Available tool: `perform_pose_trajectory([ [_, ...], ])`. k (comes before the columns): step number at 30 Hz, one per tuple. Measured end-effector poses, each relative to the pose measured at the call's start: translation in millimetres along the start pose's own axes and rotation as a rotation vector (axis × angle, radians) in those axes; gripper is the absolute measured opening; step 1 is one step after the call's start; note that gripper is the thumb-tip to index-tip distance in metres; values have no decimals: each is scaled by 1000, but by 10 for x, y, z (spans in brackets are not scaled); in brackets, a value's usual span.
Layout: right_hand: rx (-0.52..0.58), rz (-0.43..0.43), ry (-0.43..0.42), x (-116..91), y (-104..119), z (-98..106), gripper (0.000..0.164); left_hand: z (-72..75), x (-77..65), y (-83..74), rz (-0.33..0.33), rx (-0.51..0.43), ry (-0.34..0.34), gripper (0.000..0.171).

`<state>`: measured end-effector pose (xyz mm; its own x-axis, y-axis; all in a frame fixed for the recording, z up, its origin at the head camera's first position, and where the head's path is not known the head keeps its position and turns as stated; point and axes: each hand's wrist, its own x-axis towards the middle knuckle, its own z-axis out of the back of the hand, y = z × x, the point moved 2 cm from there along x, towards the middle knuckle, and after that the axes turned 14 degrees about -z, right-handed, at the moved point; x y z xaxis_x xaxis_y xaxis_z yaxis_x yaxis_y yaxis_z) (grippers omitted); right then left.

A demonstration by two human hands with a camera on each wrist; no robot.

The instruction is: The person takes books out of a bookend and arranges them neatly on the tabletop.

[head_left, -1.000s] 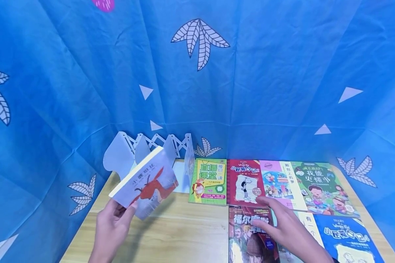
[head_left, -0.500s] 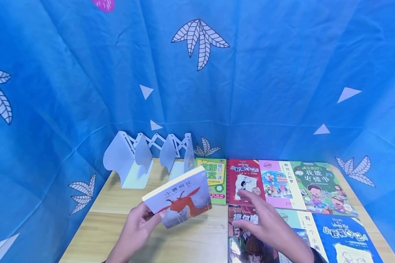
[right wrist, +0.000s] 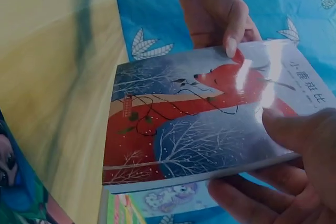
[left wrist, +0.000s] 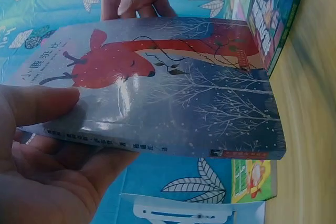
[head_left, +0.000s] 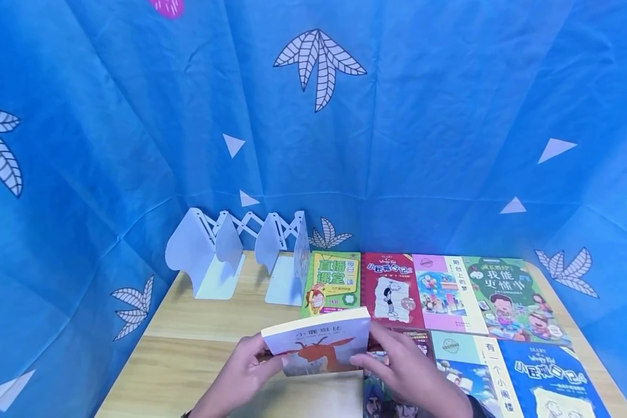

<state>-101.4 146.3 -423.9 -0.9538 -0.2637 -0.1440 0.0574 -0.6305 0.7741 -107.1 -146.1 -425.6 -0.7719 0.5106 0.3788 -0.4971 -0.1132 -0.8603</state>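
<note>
A grey-blue paperback book [head_left: 319, 351] with a red deer on its cover is held up over the near middle of the table. My left hand [head_left: 248, 371] grips its left edge, thumb on the front cover and fingers behind, as the left wrist view shows on the book [left wrist: 157, 87]. On the opposite edge my right hand [head_left: 404, 371] pinches it the same way, with the thumb on the cover in the right wrist view [right wrist: 210, 108]. The book tilts, its pale page edge facing up and away. Below and right of it lies a dark detective-themed book [head_left: 381, 400], partly hidden by the right hand.
A white expanding bookend rack [head_left: 230, 249] stands at the back left. Right of it lie a yellow-green book [head_left: 334, 281], a red book [head_left: 392, 290], a pink book [head_left: 441, 293], a green book [head_left: 517, 299] and a blue book [head_left: 551, 371]. A blue patterned curtain [head_left: 423, 145] hangs behind.
The left hand has carried the deer book rightward and down from in front of the rack. The right hand, earlier apart from it above the other books, now holds its right edge.
</note>
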Motion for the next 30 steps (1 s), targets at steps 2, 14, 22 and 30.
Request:
perform_pose_trajectory([
  [2,6,24,20,-2,-11,-12,48,-13,0,18,-28,-6,11,36],
  [14,3,255,-68,11,-52,-116,32,66,5,1,207,7,40,42],
  [22,200,124,23,149,-97,-284,31,263,20,-132,108,68,-395,44],
  [30,313,-26,120,278,-263,-442,30,304,25,-121,79,78,-560,32],
])
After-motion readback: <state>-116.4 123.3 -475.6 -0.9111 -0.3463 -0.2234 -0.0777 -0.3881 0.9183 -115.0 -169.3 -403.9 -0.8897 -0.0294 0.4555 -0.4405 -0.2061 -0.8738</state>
